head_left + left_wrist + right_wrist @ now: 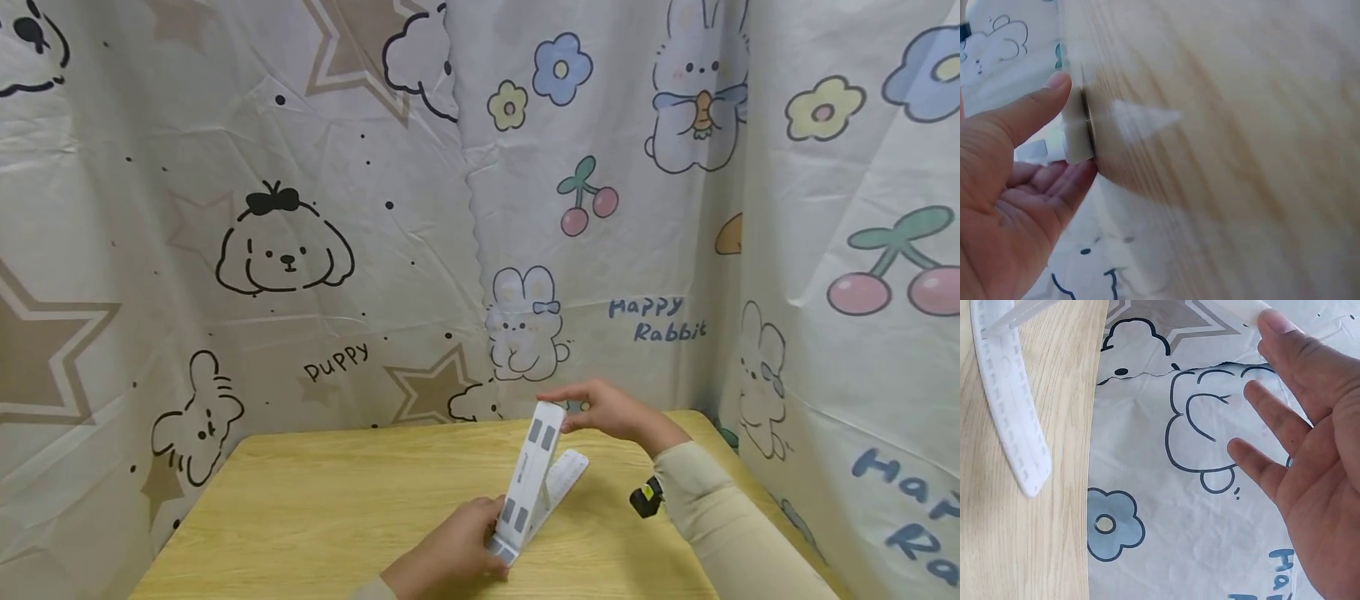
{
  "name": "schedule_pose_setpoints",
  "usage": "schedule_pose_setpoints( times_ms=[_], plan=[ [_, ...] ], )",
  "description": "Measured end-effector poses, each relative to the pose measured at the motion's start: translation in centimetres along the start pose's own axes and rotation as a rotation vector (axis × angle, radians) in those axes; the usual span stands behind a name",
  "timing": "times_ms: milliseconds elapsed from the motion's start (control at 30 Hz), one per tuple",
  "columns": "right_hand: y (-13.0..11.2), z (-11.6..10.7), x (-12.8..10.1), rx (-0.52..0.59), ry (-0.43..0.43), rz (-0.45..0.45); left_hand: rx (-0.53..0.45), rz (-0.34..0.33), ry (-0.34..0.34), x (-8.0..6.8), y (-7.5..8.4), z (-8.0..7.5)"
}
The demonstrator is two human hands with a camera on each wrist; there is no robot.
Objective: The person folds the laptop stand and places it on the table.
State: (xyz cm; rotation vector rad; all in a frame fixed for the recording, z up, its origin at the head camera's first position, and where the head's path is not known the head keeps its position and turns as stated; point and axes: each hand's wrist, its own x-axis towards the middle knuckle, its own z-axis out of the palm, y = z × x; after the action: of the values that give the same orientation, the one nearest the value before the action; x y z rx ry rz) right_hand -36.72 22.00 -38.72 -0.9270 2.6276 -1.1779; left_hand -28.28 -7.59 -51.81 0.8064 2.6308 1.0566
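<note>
A white folding stand [534, 475] stands on the wooden table [322, 508] with its upper panel raised steeply and its notched base strip [566, 477] lying flat behind it. My left hand [457, 552] grips the stand's near lower end; in the left wrist view the thumb and fingers [1054, 87] pinch that white end [1076, 134]. My right hand [609, 410] reaches over the top of the raised panel with straight fingers, the index fingertip [1275, 322] touching the panel's top edge [1229, 309]. The notched base strip [1013, 412] shows at the left of the right wrist view.
Cartoon-print curtains [315, 250] close the table in at the back and on the right [847, 292], hanging right at its far edge [1147, 487]. A small black device [647, 498] sits at my right wrist. The bare wooden tabletop [1241, 156] stretches to the left of the stand.
</note>
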Motion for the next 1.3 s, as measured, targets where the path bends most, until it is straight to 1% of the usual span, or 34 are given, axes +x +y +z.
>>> schedule_pose_setpoints(
  times_ms=[33, 133, 200, 233, 333, 467, 533, 667, 767, 833, 900, 1033, 1167, 1300],
  plan=[
    [-0.1, 0.0, -0.2, -0.006, 0.009, -0.003, -0.025, 0.007, -0.006, 0.0, -0.2, -0.1],
    [-0.4, 0.0, -1.1, -0.034, 0.046, -0.004, -0.055, 0.027, -0.022, 0.1, -0.7, -0.6],
    [-0.6, 0.2, -1.8, -0.059, 0.079, 0.012, -0.04, 0.032, -0.029, 0.0, -0.8, -0.9],
    [-0.6, 0.3, -2.2, -0.075, 0.098, 0.023, -0.036, 0.023, -0.032, 0.0, -0.8, -1.1],
    [-0.9, 0.7, -3.0, -0.102, 0.14, 0.046, 0.02, -0.022, -0.038, -0.2, -0.3, -1.4],
    [-1.1, 0.9, -3.5, -0.11, 0.141, 0.021, 0.101, -0.071, -0.041, -0.4, 0.3, -1.5],
    [-1.1, 0.9, -3.5, -0.088, 0.129, 0.009, 0.115, -0.079, -0.04, -0.5, 0.3, -1.4],
    [-0.9, 1.0, -3.7, -0.012, 0.121, 0.05, 0.084, -0.069, -0.048, -0.6, -0.1, -1.2],
    [-0.8, 1.4, -4.2, 0.034, 0.145, 0.108, 0.07, -0.052, -0.062, -0.7, -0.8, -1.1],
    [-0.9, 1.6, -4.7, 0.031, 0.168, 0.124, 0.077, -0.04, -0.071, -0.6, -1.1, -1.2],
    [-1.3, 1.8, -5.2, 0.035, 0.195, 0.135, 0.089, -0.041, -0.08, -0.4, -1.2, -1.3],
    [-2.0, 2.1, -6.0, 0.021, 0.245, 0.144, 0.114, -0.04, -0.094, -0.2, -0.9, -1.7],
    [-2.3, 2.1, -6.7, -0.013, 0.256, 0.126, 0.155, -0.032, -0.092, 0.0, -0.4, -1.9],
    [-0.9, 1.8, -8.0, -0.057, 0.232, 0.071, 0.208, -0.022, -0.069, 0.2, 0.8, -1.2]
  ],
)
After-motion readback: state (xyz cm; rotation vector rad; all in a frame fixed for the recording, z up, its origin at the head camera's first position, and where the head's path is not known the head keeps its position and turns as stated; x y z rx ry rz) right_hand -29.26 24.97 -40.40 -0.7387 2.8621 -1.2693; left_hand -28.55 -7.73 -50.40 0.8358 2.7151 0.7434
